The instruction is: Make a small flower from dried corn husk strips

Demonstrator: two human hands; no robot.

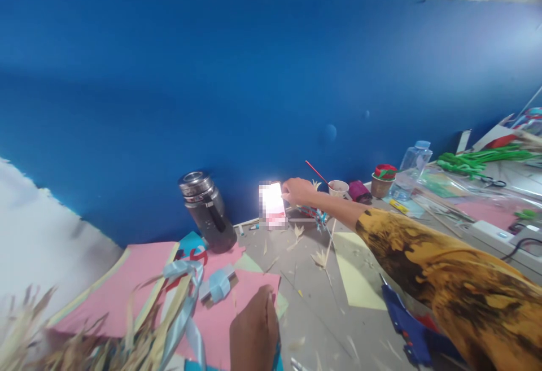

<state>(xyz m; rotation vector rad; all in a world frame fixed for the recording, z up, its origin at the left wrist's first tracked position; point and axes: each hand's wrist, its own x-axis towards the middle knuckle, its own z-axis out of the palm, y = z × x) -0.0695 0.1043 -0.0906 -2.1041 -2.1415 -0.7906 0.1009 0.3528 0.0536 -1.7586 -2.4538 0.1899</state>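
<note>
My right hand (300, 191) reaches far forward, its curled fingers at the right edge of a lit phone (274, 204) propped near the blue wall. The phone's screen is too bright to read. In the foreground, my left hand (253, 331) is closed over pink paper (215, 317); whatever it may hold is hidden. Light blue ribbon (195, 297) and a small ribbon-wrapped block (220, 284) lie left of it. Dried husk strips (135, 331) spread across the lower left. Pale husk flowers (320, 258) lie beyond my left hand.
A dark thermos (212, 215) stands left of the phone. Along the wall are a paper cup (339, 188), a small pot (382, 184) and a clear bottle (412, 167). A blue glue gun (402, 326) lies under my right forearm, near yellow paper (358, 275) and a power strip (499, 241).
</note>
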